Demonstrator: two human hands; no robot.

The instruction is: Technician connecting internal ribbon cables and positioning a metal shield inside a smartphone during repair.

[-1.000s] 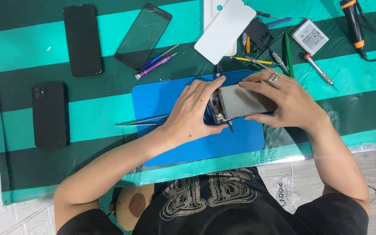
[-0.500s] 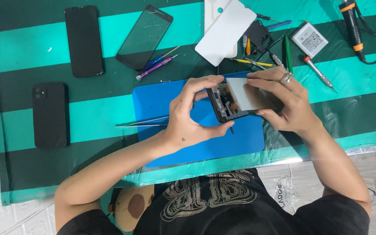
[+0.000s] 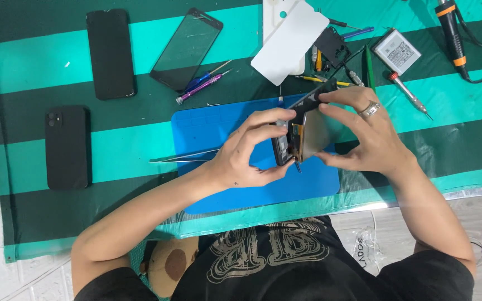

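Note:
Both my hands hold an opened phone [image 3: 299, 134] above the blue work mat [image 3: 213, 128]. My left hand [image 3: 246, 150] grips the phone's dark frame at its left edge, thumb underneath. My right hand [image 3: 364, 134], with a ring on one finger, pinches the screen panel, which is tilted up and away from the frame so the inner side shows. Metal tweezers [image 3: 182, 158] lie on the mat just left of my left hand.
On the green striped cloth lie two black phones [image 3: 110, 53] [image 3: 67, 146], a loose glass panel [image 3: 186, 48], small screwdrivers [image 3: 203, 83], a white back cover [image 3: 289, 42], a battery [image 3: 397, 51] and an orange-banded tool with a cable [image 3: 452, 30].
The phone has been lifted off the mat and turned on edge. My right hand has swung the screen panel open from the frame, while my left hand shifted to grip the frame's side.

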